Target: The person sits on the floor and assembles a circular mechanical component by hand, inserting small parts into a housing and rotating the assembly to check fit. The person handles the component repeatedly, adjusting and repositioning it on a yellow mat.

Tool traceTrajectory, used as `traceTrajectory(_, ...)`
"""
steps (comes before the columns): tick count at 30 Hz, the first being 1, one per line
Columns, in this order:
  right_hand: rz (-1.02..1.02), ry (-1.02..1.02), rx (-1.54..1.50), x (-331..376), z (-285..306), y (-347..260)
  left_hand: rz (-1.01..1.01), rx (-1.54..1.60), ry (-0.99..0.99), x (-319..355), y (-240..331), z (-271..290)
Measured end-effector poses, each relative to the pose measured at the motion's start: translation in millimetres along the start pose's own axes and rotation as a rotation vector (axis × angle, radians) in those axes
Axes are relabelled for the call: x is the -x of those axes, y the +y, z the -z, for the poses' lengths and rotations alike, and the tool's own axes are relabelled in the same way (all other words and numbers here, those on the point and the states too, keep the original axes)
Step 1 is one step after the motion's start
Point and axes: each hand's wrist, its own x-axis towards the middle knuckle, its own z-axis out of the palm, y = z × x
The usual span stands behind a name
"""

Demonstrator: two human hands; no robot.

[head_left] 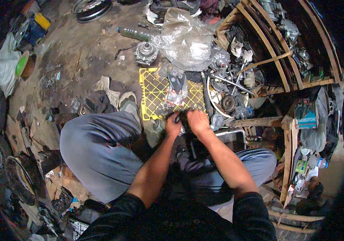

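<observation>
Gripping a small dark part point(184, 119) between closed left hand point(173, 125) and right hand point(198, 121), at six o'clock of the yellow crate point(151, 92), the person seems mid-disassembly, needing a firm twist next.

A: Where are the hands?
B: Both meet just below the yellow plastic crate point(154, 93). The left hand point(173, 125) and right hand point(198, 121) close together on a small dark part point(182, 117); what it is cannot be told.

A: What lies around the crate?
B: Above it, a crumpled clear plastic sheet point(186, 40). To its right, a heap of metal engine parts point(230, 94). To its left, grey rags point(103, 98).
</observation>
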Motion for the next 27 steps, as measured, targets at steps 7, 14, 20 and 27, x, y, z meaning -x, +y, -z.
traceTrajectory(7,0.110,-0.063,0.155,-8,-16,6,-0.056,-0.020,0.035,-9,-11,-2)
traceTrajectory(14,0.165,-0.082,0.341,-10,-20,9,-0.061,-0.029,0.020,-4,5,0)
traceTrajectory(20,0.116,-0.088,0.337,-21,-26,-4,0.013,-0.053,0.053,-4,-13,-1)
traceTrajectory(27,0.031,-0.096,0.308,-22,-21,6,0.131,0.391,0.154,2,-37,11)
